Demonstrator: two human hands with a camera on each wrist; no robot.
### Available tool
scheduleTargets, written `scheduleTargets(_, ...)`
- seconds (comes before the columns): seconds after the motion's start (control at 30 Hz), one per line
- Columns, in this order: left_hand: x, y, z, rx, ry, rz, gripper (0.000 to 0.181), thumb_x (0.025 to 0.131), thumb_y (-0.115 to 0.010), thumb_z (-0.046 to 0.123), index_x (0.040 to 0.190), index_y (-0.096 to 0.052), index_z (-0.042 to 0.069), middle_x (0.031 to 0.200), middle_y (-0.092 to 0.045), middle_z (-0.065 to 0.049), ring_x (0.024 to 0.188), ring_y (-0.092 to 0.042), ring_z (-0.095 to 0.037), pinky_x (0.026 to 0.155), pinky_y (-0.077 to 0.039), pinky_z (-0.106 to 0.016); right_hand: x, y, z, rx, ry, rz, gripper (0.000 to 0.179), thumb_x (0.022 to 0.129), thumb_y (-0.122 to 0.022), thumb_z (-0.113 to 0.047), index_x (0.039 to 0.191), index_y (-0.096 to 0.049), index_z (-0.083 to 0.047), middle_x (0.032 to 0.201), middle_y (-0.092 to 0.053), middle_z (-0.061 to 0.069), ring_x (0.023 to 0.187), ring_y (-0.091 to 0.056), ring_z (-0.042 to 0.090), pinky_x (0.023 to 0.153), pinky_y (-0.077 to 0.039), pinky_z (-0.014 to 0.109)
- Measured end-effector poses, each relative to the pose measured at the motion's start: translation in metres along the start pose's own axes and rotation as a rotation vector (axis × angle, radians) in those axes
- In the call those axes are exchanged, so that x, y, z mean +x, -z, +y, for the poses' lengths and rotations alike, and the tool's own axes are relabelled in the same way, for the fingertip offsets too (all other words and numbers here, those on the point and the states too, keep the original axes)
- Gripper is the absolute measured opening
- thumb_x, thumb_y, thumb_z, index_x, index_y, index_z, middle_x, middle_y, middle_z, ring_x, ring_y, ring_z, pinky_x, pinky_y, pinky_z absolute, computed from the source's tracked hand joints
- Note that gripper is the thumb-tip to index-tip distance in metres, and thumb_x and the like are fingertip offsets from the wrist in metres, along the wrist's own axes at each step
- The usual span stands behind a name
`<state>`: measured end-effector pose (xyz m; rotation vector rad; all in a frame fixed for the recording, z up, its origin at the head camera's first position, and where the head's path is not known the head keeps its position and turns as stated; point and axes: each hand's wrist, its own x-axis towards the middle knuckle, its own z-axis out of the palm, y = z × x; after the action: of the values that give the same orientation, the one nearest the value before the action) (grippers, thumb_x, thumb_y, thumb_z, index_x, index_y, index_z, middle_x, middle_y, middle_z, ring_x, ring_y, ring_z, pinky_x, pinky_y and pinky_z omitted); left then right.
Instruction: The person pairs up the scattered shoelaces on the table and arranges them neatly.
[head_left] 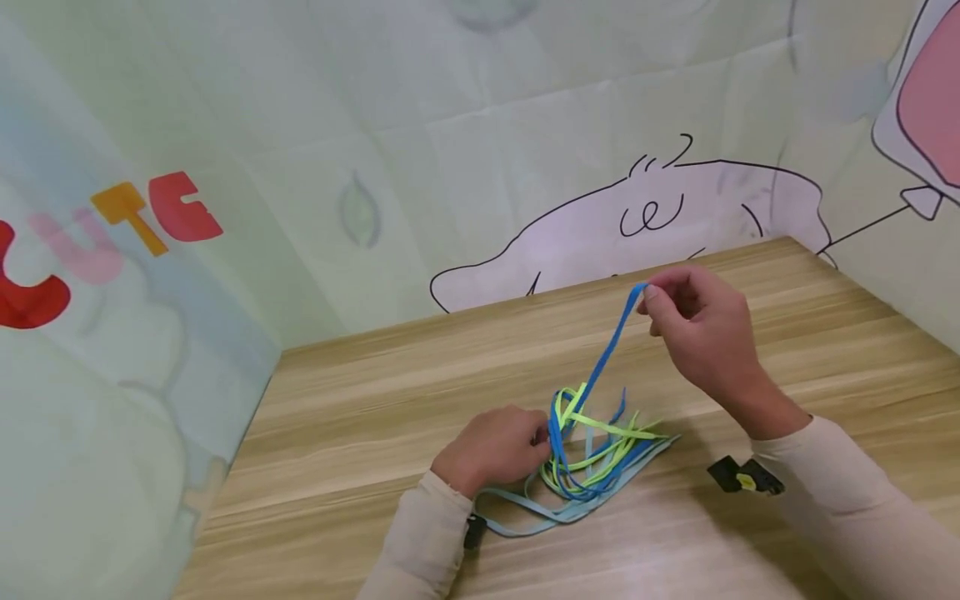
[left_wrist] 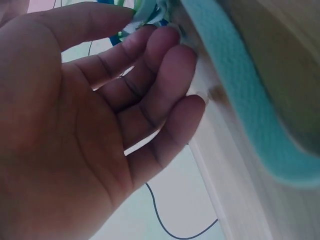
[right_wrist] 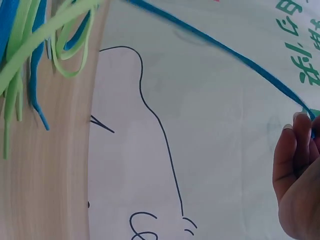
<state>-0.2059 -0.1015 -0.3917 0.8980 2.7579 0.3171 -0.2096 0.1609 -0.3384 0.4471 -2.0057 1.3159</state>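
A tangle of flat shoelaces in blue, yellow-green and pale teal lies on the wooden table. My right hand (head_left: 708, 325) is raised above the tabletop and pinches the end of a blue shoelace (head_left: 613, 340), which runs taut and slanting down into the bundle. The right wrist view also shows this blue shoelace (right_wrist: 225, 47) stretched to the fingertips. At the bundle's left side my left hand (head_left: 498, 450) pinches some of the shoelaces between thumb and curled fingers. A teal shoelace (left_wrist: 240, 90) loops close beside those fingers in the left wrist view.
The wooden table (head_left: 360, 400) ends at a wall hung with a printed cartoon sheet (head_left: 420, 183). Loose yellow-green lace ends (head_left: 630, 425) fan out to the right of the bundle. Dark wrist-worn gear (head_left: 744, 477) sits at the right sleeve.
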Motion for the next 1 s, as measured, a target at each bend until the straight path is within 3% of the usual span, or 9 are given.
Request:
scheduleTargets(0.17, -0.001, 0.001, -0.001, 0.037, 0.010, 0.012, 0.017, 0.096, -0.061, 0.023, 0.080, -0.059, 0.020, 0.069, -0.054, 0.010, 0.063, -0.051, -0.008, 0.057, -0.043, -0.027, 0.004, 0.007, -0.001, 0.066, -0.048, 0.082, 0.010, 0.100, -0.059, -0.007, 0.103, -0.063, 0.002, 0.083, -0.067, 0.004, 0.063, -0.058, 0.015, 0.059, -0.049, 0.019)
scheduleTargets(0.4, -0.003, 0.003, 0.000, 0.068, 0.035, 0.032, 0.018, 0.092, -0.062, 0.023, 0.075, -0.059, 0.021, 0.067, -0.054, 0.012, 0.062, -0.052, -0.007, 0.056, -0.043, -0.028, 0.010, 0.015, 0.001, 0.122, -0.047, 0.129, 0.006, 0.100, -0.057, -0.003, 0.102, -0.063, -0.005, 0.084, -0.066, 0.008, 0.063, -0.059, 0.017, 0.061, -0.052, 0.019)
scheduleTargets(0.53, -0.004, 0.005, 0.005, 0.067, 0.058, 0.130, 0.014, 0.092, -0.061, 0.024, 0.078, -0.061, 0.020, 0.069, -0.056, 0.010, 0.063, -0.053, -0.008, 0.053, -0.043, -0.029, 0.010, 0.019, -0.006, 0.123, -0.041, 0.137, 0.008, 0.100, -0.056, -0.004, 0.104, -0.062, 0.000, 0.085, -0.066, 0.008, 0.064, -0.059, 0.017, 0.062, -0.052, 0.019)
scheduleTargets(0.6, -0.002, 0.004, 0.010, 0.019, 0.021, 0.192, 0.011, 0.095, -0.061, 0.026, 0.094, -0.067, 0.017, 0.082, -0.063, 0.007, 0.073, -0.058, -0.009, 0.060, -0.049, -0.029, 0.009, 0.020, -0.011, 0.132, -0.023, 0.141, 0.009, 0.100, -0.056, -0.003, 0.104, -0.061, 0.004, 0.084, -0.066, 0.008, 0.063, -0.058, 0.016, 0.062, -0.051, 0.019)
scheduleTargets(0.67, 0.000, 0.004, 0.017, -0.076, -0.051, 0.222, 0.027, 0.099, -0.060, 0.029, 0.120, -0.065, 0.013, 0.105, -0.067, 0.004, 0.095, -0.062, -0.010, 0.078, -0.053, -0.031, 0.008, 0.021, -0.017, 0.163, 0.005, 0.142, 0.010, 0.099, -0.055, 0.000, 0.103, -0.060, 0.008, 0.083, -0.066, 0.009, 0.062, -0.059, 0.016, 0.061, -0.051, 0.020)
scheduleTargets(0.77, 0.002, 0.003, 0.029, -0.222, -0.158, 0.194, 0.051, 0.102, -0.058, 0.032, 0.145, -0.049, 0.009, 0.133, -0.061, -0.001, 0.124, -0.054, -0.016, 0.101, -0.046, -0.035, 0.006, 0.021, -0.026, 0.207, 0.059, 0.146, 0.012, 0.097, -0.055, 0.003, 0.102, -0.059, 0.013, 0.080, -0.066, 0.009, 0.060, -0.059, 0.015, 0.061, -0.050, 0.020)
scheduleTargets(0.87, 0.005, 0.001, 0.035, -0.311, -0.225, 0.165, 0.049, 0.102, -0.058, 0.029, 0.145, -0.047, 0.008, 0.134, -0.061, -0.002, 0.127, -0.053, -0.015, 0.103, -0.045, -0.033, 0.005, 0.022, -0.032, 0.278, 0.105, 0.146, 0.013, 0.096, -0.055, 0.005, 0.100, -0.058, 0.017, 0.080, -0.067, 0.009, 0.060, -0.059, 0.014, 0.061, -0.051, 0.019)
scheduleTargets(1.0, 0.007, -0.001, 0.036, -0.358, -0.257, 0.146, 0.035, 0.102, -0.058, 0.024, 0.133, -0.058, 0.008, 0.117, -0.067, 0.004, 0.107, -0.060, -0.007, 0.090, -0.049, -0.026, 0.005, 0.022, -0.034, 0.334, 0.143, 0.152, 0.014, 0.096, -0.055, 0.006, 0.099, -0.056, 0.019, 0.080, -0.067, 0.009, 0.061, -0.059, 0.013, 0.061, -0.051, 0.019)
